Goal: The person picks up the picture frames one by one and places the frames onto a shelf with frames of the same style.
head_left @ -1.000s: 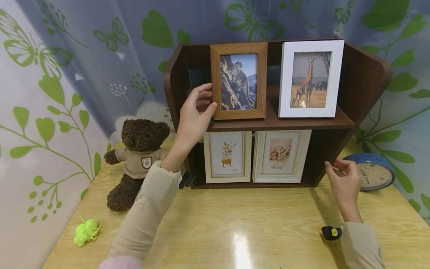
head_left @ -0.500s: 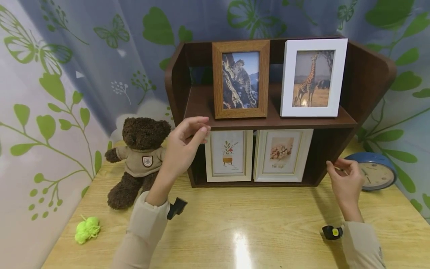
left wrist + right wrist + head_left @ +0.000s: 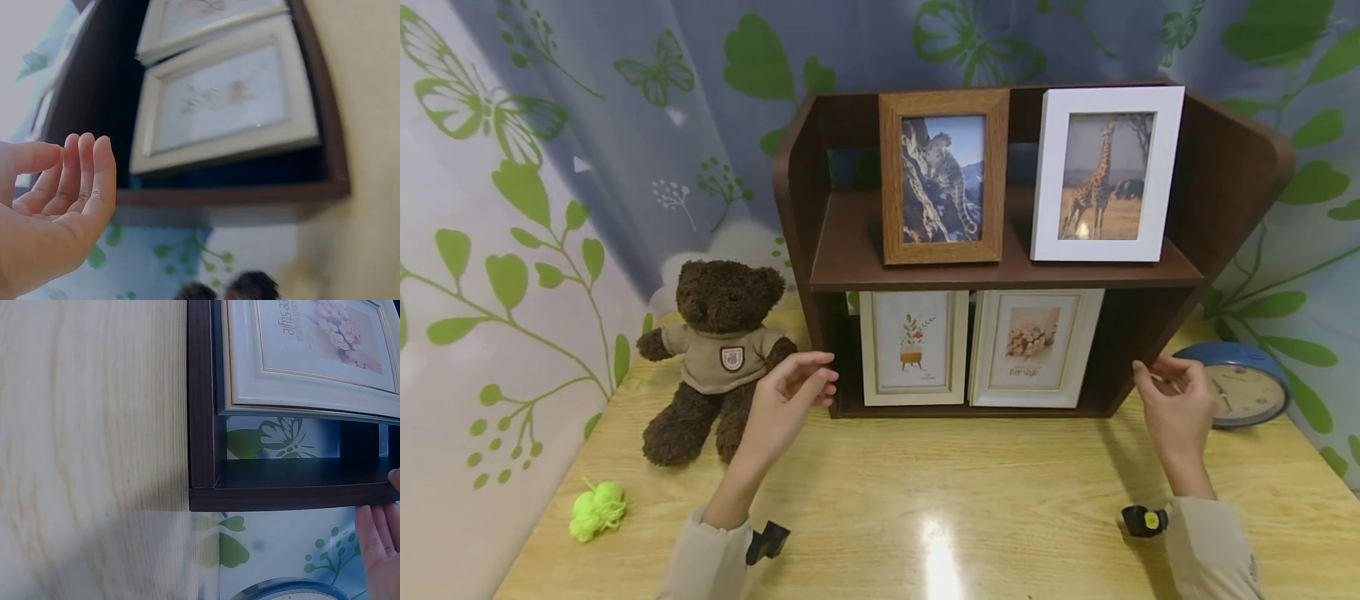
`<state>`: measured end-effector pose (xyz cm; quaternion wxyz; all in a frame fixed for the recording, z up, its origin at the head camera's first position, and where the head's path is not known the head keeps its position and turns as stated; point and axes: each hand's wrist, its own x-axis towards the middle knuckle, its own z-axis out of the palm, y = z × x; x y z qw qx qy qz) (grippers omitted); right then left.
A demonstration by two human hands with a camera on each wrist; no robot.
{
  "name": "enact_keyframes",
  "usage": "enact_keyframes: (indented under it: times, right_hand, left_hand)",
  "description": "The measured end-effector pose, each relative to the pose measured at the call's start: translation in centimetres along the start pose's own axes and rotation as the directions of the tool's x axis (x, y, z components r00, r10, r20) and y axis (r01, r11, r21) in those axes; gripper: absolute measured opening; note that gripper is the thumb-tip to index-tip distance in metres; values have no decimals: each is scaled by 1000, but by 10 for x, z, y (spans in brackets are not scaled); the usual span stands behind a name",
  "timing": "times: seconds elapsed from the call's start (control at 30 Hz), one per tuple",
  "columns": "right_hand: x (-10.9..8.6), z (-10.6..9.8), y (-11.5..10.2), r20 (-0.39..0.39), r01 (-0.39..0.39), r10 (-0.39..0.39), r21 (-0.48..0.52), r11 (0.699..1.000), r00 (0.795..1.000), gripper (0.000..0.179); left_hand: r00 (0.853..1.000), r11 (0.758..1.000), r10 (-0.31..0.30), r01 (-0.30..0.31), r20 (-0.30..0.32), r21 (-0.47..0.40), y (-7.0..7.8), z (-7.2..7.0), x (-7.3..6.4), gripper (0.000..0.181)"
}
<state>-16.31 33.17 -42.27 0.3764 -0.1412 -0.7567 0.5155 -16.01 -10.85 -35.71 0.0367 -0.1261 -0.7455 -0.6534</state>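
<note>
A dark brown two-tier shelf (image 3: 850,242) stands on the table. On its upper tier are a brown wooden picture frame (image 3: 891,192) with a snow leopard and a white picture frame (image 3: 1049,192) with a giraffe. Below stand a cream picture frame (image 3: 957,350) with a potted plant and another cream picture frame (image 3: 983,354) with flowers. My left hand (image 3: 784,408) hovers left of the shelf's lower tier, fingers loosely bent and holding nothing. With thumb inside and fingers outside, my right hand (image 3: 1176,412) pinches the shelf's right side panel (image 3: 300,499).
A dark brown teddy bear (image 3: 715,358) in a beige top sits left of the shelf. Bright green yarn (image 3: 597,510) lies at the table's left. Beyond my right hand, a blue round clock (image 3: 1247,387) leans back. A leaf-patterned curtain (image 3: 865,42) hangs behind.
My left hand has let go of the brown wooden frame's left edge and moved down and left, away from the shelf. The right hand has stayed on the side panel.
</note>
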Motion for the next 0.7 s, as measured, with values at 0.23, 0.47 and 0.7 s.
enact_keyframes:
  times: [0.23,0.47,0.7]
  right_hand:
    - [1,-2,0,8,-23,23,-14,1000,1000,23]
    - [4,-16,-10,91,-80,91,-115,990,992,18]
    - [10,-43,-20,326,31,49,-233,972,944,28]
  left_hand:
    - [995,992,-73,79,-64,100,-26,-12,-11,24]
    - [999,924,-5,25,-55,381,-40,-25,-16,27]
    - [999,850,40,-29,-10,526,-39,-42,-14,36]
